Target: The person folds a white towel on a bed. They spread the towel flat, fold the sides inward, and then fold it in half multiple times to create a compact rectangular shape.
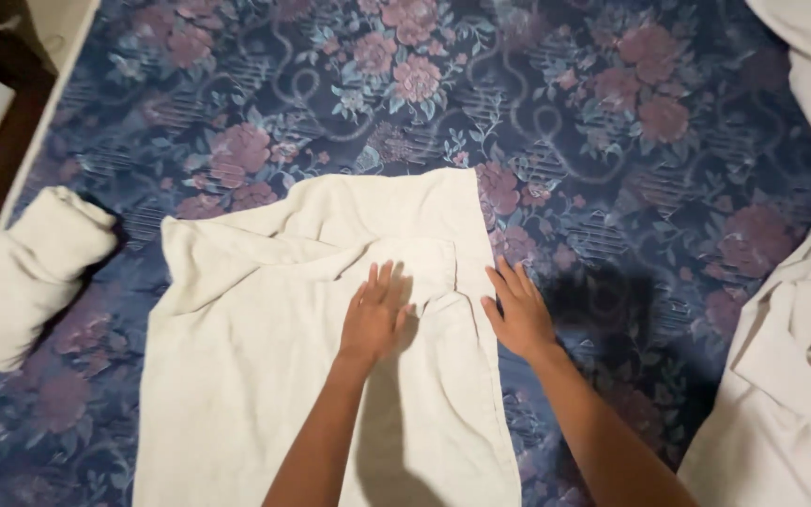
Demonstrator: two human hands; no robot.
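White towel (pixel 265 357) spread on the floral bedspread (pixel 612 141). Left hand (pixel 374 319), grip spread flat, presses the towel's middle fold; right hand (pixel 518 310), fingers open, steadies its right edge, smoothing wrinkles.

Both arms fwd, left hand (pixel 374 319) & right hand (pixel 519 312) flat, palms down, fingers extended.

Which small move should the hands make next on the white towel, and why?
Probably sweep both palms outward: the left hand and right hand lie flat on the white towel, which is creased and bunched near its top edge.
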